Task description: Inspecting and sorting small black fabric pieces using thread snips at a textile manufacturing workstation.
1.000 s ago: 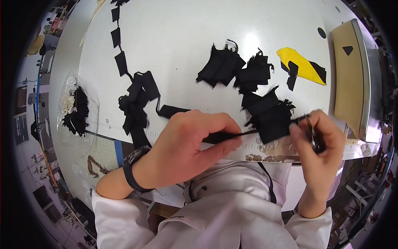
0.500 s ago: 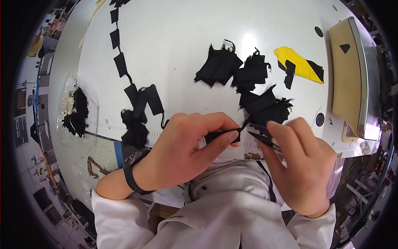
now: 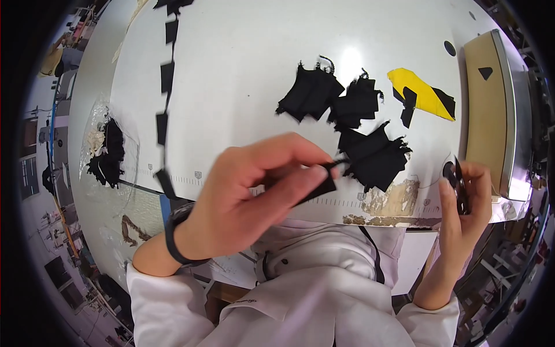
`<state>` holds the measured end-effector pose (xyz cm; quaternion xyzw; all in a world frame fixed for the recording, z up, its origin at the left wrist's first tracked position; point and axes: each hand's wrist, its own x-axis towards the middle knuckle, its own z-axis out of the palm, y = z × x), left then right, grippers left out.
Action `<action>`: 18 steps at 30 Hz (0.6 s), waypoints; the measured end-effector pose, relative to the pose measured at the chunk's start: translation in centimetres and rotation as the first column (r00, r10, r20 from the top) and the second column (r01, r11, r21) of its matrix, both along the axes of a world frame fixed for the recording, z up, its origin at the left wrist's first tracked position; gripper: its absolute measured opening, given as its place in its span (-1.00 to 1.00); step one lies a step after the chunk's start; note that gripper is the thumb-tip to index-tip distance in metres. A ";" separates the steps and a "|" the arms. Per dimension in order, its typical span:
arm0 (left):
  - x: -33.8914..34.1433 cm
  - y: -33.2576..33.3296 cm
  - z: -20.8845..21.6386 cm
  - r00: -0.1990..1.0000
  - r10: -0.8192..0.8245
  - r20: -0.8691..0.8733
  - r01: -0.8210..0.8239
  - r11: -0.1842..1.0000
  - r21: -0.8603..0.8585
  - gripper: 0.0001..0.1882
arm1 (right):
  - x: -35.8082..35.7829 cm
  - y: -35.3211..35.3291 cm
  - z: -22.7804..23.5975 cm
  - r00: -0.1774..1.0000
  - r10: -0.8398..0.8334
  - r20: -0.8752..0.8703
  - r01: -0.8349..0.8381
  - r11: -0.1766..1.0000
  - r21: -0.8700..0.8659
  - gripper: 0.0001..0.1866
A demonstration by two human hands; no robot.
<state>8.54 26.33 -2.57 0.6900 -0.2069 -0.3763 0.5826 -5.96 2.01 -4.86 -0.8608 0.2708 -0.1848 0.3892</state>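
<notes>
Left hand (image 3: 248, 194) pinches black fabric piece (image 3: 318, 192); dark tool (image 3: 461, 194) sits off to the right

On my remote feed, the left hand's fingers are closed on the piece just above the near edge of the counter (image 3: 231, 110). The piece lies right at those fingertips, its exposed part reaching rightward, its long edge slanting from near left to far right; the grip hides the rest. A thin black cord (image 3: 341, 163) shows at its far right end, toward the near stack of black pieces (image 3: 378, 165) just beside it; I cannot tell whether they are joined. The right hand (image 3: 474, 199) is well apart, past the stack's right side, its fingers curled round the tool, which looks like scissors; I cannot make out whether the blades are parted. So the left hand is nearer, and tool and piece are separated left to right along the counter's near edge.
</notes>
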 end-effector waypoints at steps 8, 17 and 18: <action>-5.1 0.1 1.4 0.899 -0.336 0.282 0.354 0.935 -0.016 -0.62 | -2.8 2.7 1.7 0.789 0.590 0.173 -0.587 0.640 0.496 -0.49; -6.6 0.2 0.1 0.861 -0.272 -0.429 0.248 0.962 -0.111 -0.84 | -3.8 2.1 2.2 0.902 0.376 0.213 -0.430 0.732 0.529 -0.84; -6.6 0.1 -0.1 0.861 -0.277 -0.427 0.252 0.961 -0.116 -0.84 | -3.6 1.7 2.2 0.929 0.315 0.193 -0.368 0.746 0.555 -0.84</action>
